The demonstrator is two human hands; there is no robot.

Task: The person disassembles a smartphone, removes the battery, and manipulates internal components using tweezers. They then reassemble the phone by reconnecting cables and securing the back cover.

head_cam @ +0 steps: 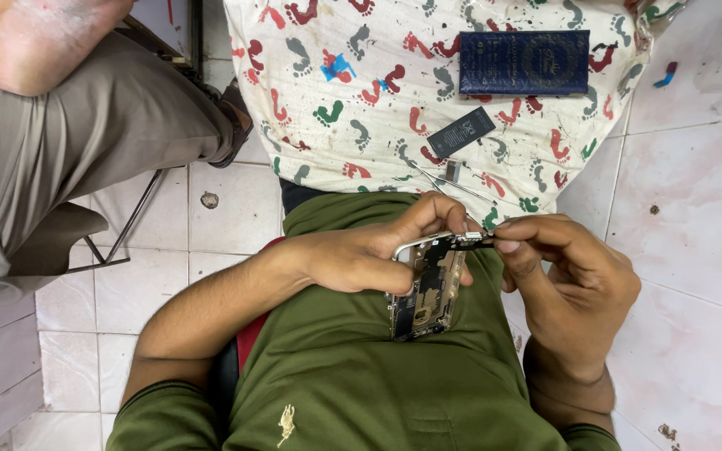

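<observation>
Here, at far left another person's trousered leg rests by a chair. Your left hand grips the opened phone frame over your lap; your right hand pinches a small part at its top edge. Beyond, tweezers, a battery and a dark blue box lie on the footprint-patterned cloth.

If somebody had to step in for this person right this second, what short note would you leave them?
Left hand: grips the opened phone frame against the lap, its insides facing up.
Right hand: fingertips pinch a small part at the frame's top edge.
On the footprint-patterned cloth ahead: a loose battery, tweezers and a dark blue box.
Done: phone open, battery lying apart.
Left: the small part is not yet clear of the frame's edge.
Another person sits at the left.
</observation>
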